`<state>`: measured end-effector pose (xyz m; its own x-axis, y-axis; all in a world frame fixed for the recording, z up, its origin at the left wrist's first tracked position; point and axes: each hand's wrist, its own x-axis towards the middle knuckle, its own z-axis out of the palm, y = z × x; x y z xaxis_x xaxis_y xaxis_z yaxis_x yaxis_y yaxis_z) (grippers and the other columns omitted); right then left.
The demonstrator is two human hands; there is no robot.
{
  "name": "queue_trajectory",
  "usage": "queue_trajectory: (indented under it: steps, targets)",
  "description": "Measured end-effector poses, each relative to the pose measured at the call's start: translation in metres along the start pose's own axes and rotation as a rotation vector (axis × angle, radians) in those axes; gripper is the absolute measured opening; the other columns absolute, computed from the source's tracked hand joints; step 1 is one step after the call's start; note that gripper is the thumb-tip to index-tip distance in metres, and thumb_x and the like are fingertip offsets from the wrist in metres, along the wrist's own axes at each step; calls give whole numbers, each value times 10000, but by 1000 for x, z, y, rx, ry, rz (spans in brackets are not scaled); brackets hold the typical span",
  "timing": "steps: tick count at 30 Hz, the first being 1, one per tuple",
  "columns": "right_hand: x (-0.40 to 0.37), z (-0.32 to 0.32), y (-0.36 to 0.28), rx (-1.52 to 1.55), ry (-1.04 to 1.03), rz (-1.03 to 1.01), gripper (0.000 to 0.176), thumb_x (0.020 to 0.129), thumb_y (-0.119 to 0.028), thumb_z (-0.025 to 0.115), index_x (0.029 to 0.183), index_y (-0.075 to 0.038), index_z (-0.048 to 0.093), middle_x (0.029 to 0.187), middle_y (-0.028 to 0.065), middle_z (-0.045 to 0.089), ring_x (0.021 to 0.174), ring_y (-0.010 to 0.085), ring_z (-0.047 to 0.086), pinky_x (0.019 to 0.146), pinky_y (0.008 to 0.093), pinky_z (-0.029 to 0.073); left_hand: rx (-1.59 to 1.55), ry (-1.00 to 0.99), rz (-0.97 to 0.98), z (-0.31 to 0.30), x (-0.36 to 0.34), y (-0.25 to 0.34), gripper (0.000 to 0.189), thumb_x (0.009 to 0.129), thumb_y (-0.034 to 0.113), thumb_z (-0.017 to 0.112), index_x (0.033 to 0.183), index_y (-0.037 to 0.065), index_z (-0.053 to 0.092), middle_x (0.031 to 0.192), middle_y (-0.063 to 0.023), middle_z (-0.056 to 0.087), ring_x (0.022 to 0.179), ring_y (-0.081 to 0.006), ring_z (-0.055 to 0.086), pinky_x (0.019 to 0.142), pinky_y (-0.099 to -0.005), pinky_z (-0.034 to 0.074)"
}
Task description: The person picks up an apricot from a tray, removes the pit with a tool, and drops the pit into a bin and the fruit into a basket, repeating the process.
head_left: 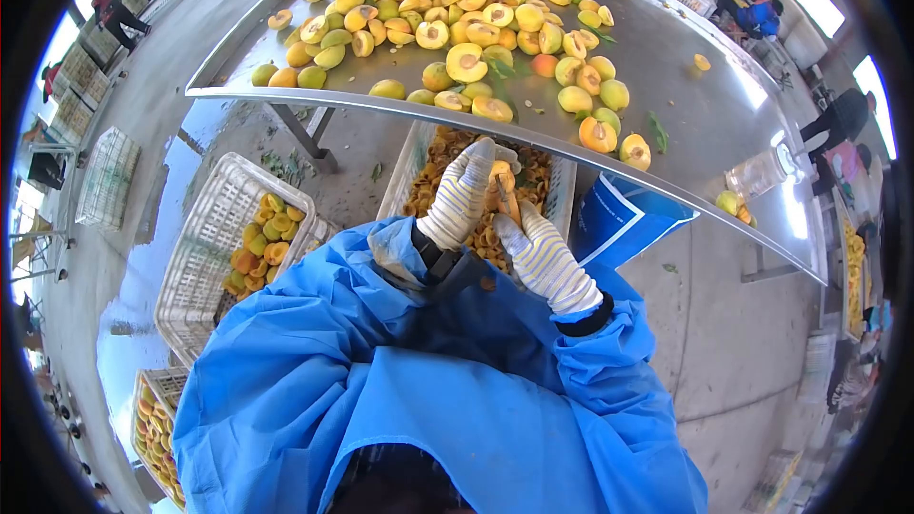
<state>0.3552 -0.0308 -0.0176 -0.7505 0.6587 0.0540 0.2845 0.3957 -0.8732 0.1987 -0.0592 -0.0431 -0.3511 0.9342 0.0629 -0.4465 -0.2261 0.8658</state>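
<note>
My left hand (461,196), in a striped knit glove, is closed around a yellow peach half (501,171), partly hidden by the fingers. My right hand (550,262), gloved likewise, pinches a small tan, wooden-looking tool (507,200) against the fruit; its working end cannot be made out. Both hands meet just off the near edge of a metal table (362,84). Below them stands a white crate (398,176) filled with brownish-orange fruit pieces (440,160). Many peach halves (466,63), some cut side up, lie heaped on the table.
A white crate (195,266) with peach halves stands at my left, another filled crate (157,428) behind it. A blue bin (624,219) is under the table edge at right. A clear plastic container (755,172) lies on the table's right side. Other people work farther off.
</note>
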Motion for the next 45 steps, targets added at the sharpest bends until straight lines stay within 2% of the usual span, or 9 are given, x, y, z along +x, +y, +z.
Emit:
queue_trajectory:
  steps: [5,9,18,21,22,25,30,33,45]
  targets:
    - [-3,0,23,-173,-69,-204,383,982,-353,548,1136,-3,533,839,189,628,751,347,634,691,397,501,56,-45,-298,-18,4,12,748,893,684,512,992,-40,671,877,-148,695,799,-197,672,763,-314,555]
    - [-4,-9,-27,420,-286,561,358,974,-359,561,1095,-23,537,734,167,595,687,386,619,662,458,488,-3,-97,-405,-19,6,26,820,875,733,476,1044,-49,653,911,-155,696,836,-201,673,790,-316,553]
    - [-1,13,10,-302,7,-32,361,986,-323,524,1103,18,529,825,315,626,817,513,598,708,508,479,18,29,-163,-9,-1,7,654,930,607,530,1029,-26,662,899,-113,683,784,-176,649,746,-298,535]
    - [0,37,34,-29,158,-142,371,988,-364,528,1087,-6,524,737,232,623,622,415,624,568,466,505,35,90,-78,-1,-3,3,610,952,571,527,988,-19,676,853,-101,692,731,-160,643,700,-281,529]
    - [-9,14,-28,472,-108,490,379,989,-404,529,1100,-42,515,665,103,565,428,237,553,397,366,468,26,127,-35,4,-3,2,599,961,558,521,968,-17,685,838,-97,693,727,-160,644,689,-281,527]
    - [-4,6,-26,664,-198,547,370,991,-396,536,1185,-82,507,635,-2,460,390,99,454,344,260,415,25,96,-36,4,-5,5,594,969,562,500,1010,-6,667,875,-98,689,735,-146,636,678,-257,518]
    - [-6,7,-8,203,-212,298,403,995,-354,516,1264,-56,483,608,59,544,411,172,529,377,323,469,179,-14,-184,-11,-3,9,597,983,558,474,1012,-7,664,865,-90,691,741,-141,633,684,-258,510]
    - [-8,16,-25,768,-121,570,302,978,-429,536,1007,-131,494,619,5,481,398,147,461,370,333,427,130,97,4,1,-1,-3,573,968,552,514,1017,2,664,885,-90,692,750,-138,629,693,-264,510]
    - [-4,-3,-17,972,-281,657,306,989,-430,526,941,-132,475,585,3,437,443,146,435,448,361,417,58,101,23,7,-6,2,568,978,549,497,1005,11,679,900,-84,690,743,-144,623,698,-284,511]
